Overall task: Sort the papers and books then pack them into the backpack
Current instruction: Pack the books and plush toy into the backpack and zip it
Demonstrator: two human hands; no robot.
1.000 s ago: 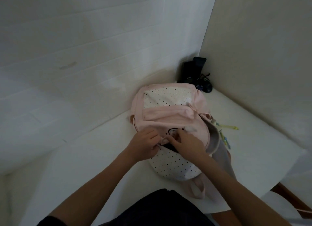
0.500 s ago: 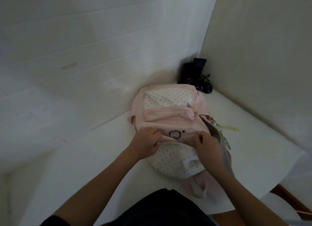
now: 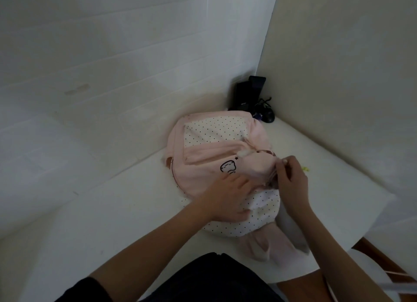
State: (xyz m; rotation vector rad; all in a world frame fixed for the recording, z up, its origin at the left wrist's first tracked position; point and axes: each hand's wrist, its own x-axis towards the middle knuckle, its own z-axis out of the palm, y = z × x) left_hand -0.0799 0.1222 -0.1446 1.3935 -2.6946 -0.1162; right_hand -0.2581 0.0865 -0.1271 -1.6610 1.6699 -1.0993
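A pink backpack (image 3: 203, 164) with white dotted panels lies flat on the white table (image 3: 112, 211), its front facing up and its straps hanging toward me. My left hand (image 3: 230, 195) rests flat on the lower front of the backpack, fingers spread. My right hand (image 3: 291, 177) pinches the zipper at the backpack's right side. No papers or books are in sight.
Dark objects with a cable (image 3: 252, 98) stand in the far corner behind the backpack. A small yellow-green item (image 3: 305, 169) lies on the table just right of my right hand. White walls close in at the back and right. The table edge runs at the right.
My right hand has moved from the middle of the backpack's front to its right side, drawing the zipper along. My left hand has flattened onto the lower front panel.
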